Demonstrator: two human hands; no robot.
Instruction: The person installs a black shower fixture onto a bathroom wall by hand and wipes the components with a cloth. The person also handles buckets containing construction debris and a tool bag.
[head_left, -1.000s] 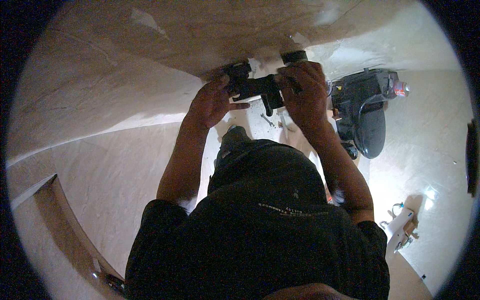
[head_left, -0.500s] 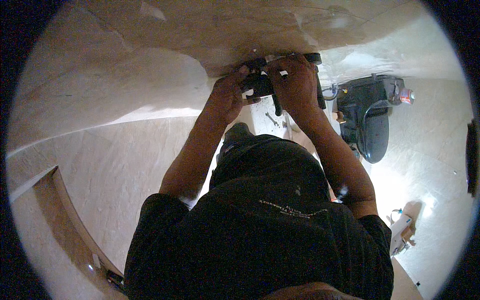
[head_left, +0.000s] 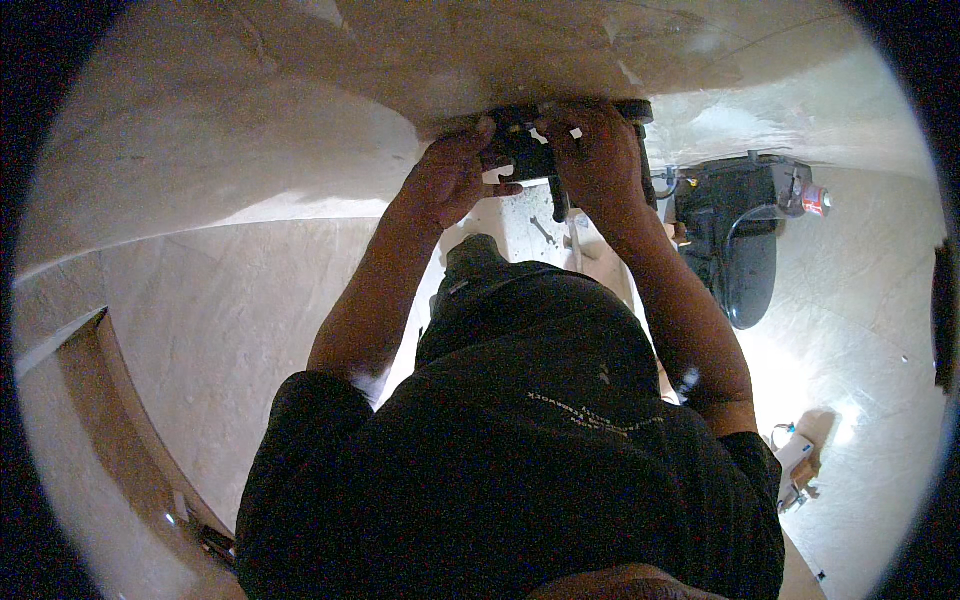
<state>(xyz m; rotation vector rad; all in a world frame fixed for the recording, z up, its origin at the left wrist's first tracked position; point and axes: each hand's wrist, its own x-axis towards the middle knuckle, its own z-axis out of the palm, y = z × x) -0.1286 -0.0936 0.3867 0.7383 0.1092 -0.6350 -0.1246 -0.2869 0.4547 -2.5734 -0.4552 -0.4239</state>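
With right hand (head_left: 608, 150) curled around black wall fixture (head_left: 538, 162), left of black toilet (head_left: 748, 255), and left hand (head_left: 450, 180) loosely spread at its other end (cannot tell whether gripping), seemingly to steady both sides.

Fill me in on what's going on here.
A person in a dark T-shirt has both hands up at a black fitting by the wall. The right hand holds it, and the left hand is at its left end. Whether it is fixed there can't be told. A wrench lies below, and a black toilet stands to the right.
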